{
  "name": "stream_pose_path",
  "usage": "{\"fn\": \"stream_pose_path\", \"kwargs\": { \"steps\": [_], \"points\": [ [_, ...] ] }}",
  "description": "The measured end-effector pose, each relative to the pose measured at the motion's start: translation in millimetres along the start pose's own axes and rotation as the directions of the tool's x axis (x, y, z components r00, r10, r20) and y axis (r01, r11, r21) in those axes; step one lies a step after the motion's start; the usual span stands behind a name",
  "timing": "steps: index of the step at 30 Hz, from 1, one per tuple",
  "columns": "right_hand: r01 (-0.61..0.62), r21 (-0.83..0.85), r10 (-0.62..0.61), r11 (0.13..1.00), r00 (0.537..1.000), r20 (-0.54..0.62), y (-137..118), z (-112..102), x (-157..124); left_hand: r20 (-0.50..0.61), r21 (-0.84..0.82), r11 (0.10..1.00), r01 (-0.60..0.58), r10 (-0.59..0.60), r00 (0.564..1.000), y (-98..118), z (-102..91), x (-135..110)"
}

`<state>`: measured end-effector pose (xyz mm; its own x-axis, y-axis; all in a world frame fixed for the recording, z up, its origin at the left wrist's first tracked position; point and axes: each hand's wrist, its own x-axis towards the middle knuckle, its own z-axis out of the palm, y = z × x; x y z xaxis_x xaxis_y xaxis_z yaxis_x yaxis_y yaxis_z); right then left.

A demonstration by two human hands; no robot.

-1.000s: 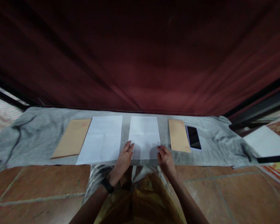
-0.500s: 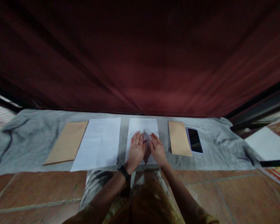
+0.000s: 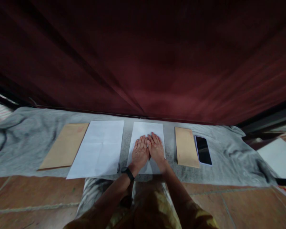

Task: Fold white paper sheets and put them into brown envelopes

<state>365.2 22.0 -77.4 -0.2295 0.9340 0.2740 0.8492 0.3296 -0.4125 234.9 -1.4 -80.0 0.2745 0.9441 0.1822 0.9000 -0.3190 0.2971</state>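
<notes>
A white sheet of paper point(image 3: 147, 127) lies upright in front of me on a grey cloth point(image 3: 169, 149). My left hand point(image 3: 140, 152) rests flat on it with fingers stretched forward; a dark watch is on that wrist. Beside it, my right hand point(image 3: 156, 151) also lies palm down on the paper, fingers extended. The two hands touch or nearly touch near the sheet's middle. Their palms hide the paper's centre, and neither hand grips anything.
Left of the sheet lies a larger stack of white paper point(image 3: 100, 146), with brown envelopes point(image 3: 64, 146) beyond it. To the right are a smaller brown envelope point(image 3: 186, 146) and a phone point(image 3: 203, 150). A dark red curtain point(image 3: 143, 63) hangs behind; tiled floor point(image 3: 38, 194) shows below.
My right hand has moved left and come down flat against the paper, closing the gap to my left hand. The left hand stays on the sheet. The view has tilted slightly.
</notes>
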Motion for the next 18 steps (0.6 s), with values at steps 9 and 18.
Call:
{"fn": "stream_pose_path", "kwargs": {
  "steps": [9,18],
  "points": [
    [-0.133,-0.099,0.126,0.986,0.989,-0.071,29.8,-7.9,2.6,-0.093,-0.041,0.991,0.126,-0.129,0.987,-12.7,-11.3,-12.5],
    [-0.023,-0.144,0.031,0.989,0.998,0.051,9.2,2.2,54.7,-0.079,0.11,0.993,0.05,-0.042,0.996,-1.1,-3.9,21.1]
  ]
}}
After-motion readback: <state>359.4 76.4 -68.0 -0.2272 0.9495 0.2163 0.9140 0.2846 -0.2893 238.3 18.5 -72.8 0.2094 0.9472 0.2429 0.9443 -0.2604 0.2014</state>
